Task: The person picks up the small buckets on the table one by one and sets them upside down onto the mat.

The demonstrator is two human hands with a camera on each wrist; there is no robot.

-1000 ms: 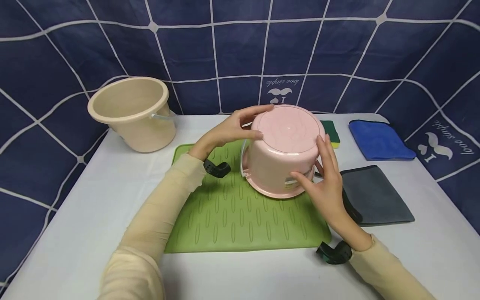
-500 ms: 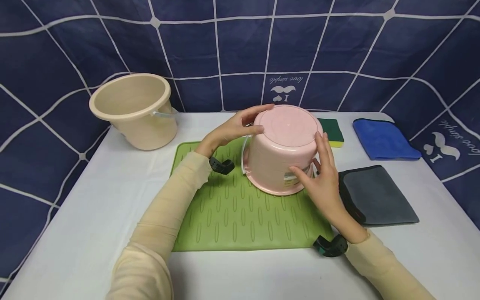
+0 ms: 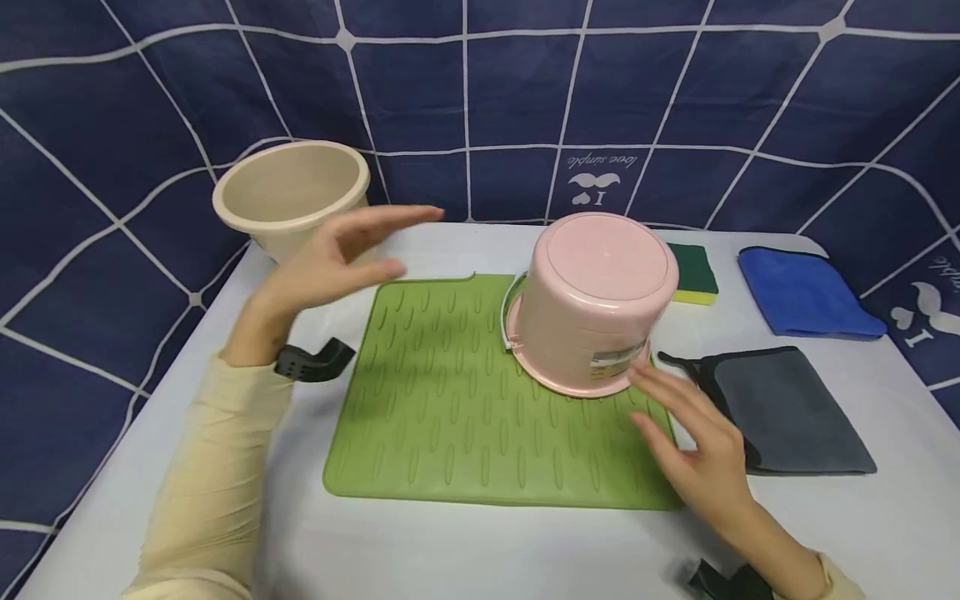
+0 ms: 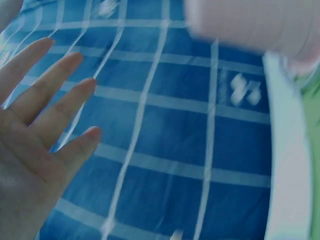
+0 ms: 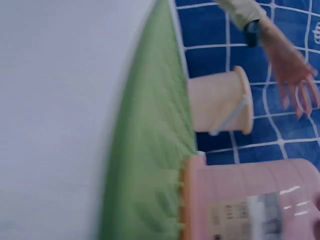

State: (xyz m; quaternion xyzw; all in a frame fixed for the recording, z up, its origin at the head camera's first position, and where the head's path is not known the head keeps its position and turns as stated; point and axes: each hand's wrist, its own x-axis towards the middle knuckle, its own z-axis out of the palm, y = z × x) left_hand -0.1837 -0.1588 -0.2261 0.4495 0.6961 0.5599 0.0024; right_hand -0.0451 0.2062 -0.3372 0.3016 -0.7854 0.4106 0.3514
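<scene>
A pink bucket [image 3: 592, 308] stands upside down on the right part of a green ribbed mat [image 3: 465, 417], its bottom facing up and its white handle at the left. A label [image 5: 245, 217] is on its side in the right wrist view. My left hand [image 3: 330, 258] is in the air to the left of it, fingers extended, apart from it. In the left wrist view the palm and spread fingers [image 4: 65, 105] hold nothing. To the front right of the bucket hovers my right hand [image 3: 697, 450], fingers loosely extended, holding nothing; whether a fingertip touches the bucket I cannot tell.
A beige bucket [image 3: 292, 183] stands upright at the back left, partly behind my left hand. Behind the pink bucket at right lies a green and yellow sponge [image 3: 693, 273]. A blue cloth [image 3: 810, 292] and a grey cloth [image 3: 787, 408] lie at the right. A dark checked curtain [image 3: 510, 100] rises behind.
Both hands have let go of the pink bucket. My left hand has moved left toward the beige bucket, my right hand down and right. The view has turned slightly left.
</scene>
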